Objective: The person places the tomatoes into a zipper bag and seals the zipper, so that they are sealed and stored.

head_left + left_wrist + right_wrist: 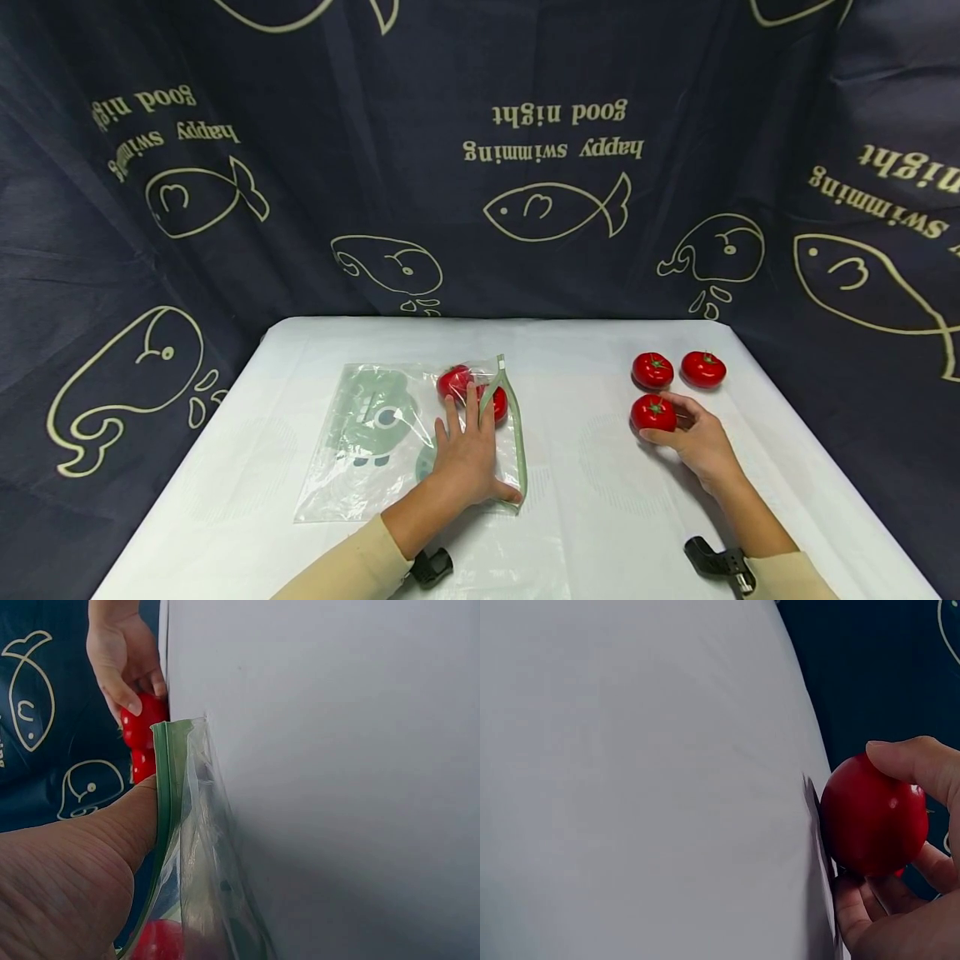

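Observation:
A clear zip bag [360, 492] with a green seal and a printed green cartoon figure lies on the table, holding two red tomatoes [453, 382]. My left hand [467, 462] rests on it with fingers spread, the thumb against the green seal [171, 761] at the bag's mouth, which faces right. To the right, my right hand [697, 437] grips a red tomato [652, 413] between thumb and fingers. The right wrist view shows that tomato [874, 817] close up, the thumb on one side and the fingers on the other.
Two more tomatoes, one at the left [652, 371] and one at the right [703, 369], sit just behind the gripped one. A white cloth covers the table [585, 350]. A dark curtain [420, 183] with fish and whale drawings hangs behind it.

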Tool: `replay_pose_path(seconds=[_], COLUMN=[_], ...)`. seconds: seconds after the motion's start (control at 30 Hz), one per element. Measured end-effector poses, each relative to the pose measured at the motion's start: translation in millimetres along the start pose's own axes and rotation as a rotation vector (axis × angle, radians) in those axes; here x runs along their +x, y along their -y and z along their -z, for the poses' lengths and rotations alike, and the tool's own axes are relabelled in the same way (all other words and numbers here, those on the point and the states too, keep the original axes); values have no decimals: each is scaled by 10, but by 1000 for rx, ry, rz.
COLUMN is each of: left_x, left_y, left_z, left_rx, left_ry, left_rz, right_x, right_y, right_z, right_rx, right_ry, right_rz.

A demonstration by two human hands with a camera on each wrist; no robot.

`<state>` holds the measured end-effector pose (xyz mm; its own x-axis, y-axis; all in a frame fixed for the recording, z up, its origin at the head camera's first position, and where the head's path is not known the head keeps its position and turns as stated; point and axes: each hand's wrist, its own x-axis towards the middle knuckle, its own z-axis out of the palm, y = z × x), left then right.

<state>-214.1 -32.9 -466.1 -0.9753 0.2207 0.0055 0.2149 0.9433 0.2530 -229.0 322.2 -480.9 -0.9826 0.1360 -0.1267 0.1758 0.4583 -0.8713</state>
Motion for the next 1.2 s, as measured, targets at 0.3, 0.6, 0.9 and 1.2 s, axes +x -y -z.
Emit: replay_pose_path(seconds=[0.3,0.6,0.9,1.2], left_x=[0,1,3,6], left_y=[1,3,-7,-9], left_z=[-1,-3,0,-2], left_rx=[-5,-5,4,5], left_ry=[1,2,14,24], left_rz=[2,4,10,14], right_x=[-45,-98,-182,-243], right_y=[29,39,66,107], right_z=[-36,-62,-109,-269], right_rx=[21,50,82,225], right_ry=[14,27,62,118], right_rz=[13,55,102,124])
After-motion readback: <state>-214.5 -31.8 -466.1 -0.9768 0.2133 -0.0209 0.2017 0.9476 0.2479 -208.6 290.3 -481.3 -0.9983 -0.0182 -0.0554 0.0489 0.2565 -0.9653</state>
